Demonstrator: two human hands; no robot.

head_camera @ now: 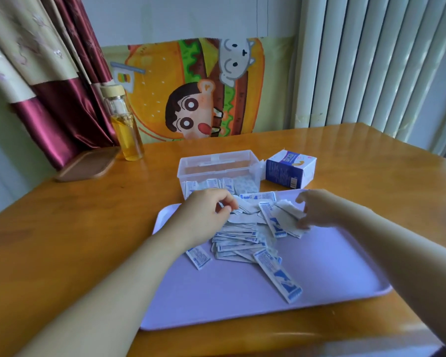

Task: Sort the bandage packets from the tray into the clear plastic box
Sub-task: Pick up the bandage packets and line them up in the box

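A lilac tray point(332, 274) lies on the wooden table with a heap of white-and-blue bandage packets point(238, 240) at its far middle. A long strip of packets point(277, 275) trails toward me. Behind the tray stands the clear plastic box point(218, 163), with several packets lying inside it. My left hand point(204, 215) is over the far left of the heap and pinches packets between thumb and fingers. My right hand point(317, 210) grips a small bunch of packets point(290, 213) at the heap's right side.
A blue-and-white bandage carton point(290, 168) sits right of the box. A bottle with yellow liquid point(125, 127) and a wooden board point(88, 164) stand at the far left by the curtain. A cartoon cloth hangs on the wall behind.
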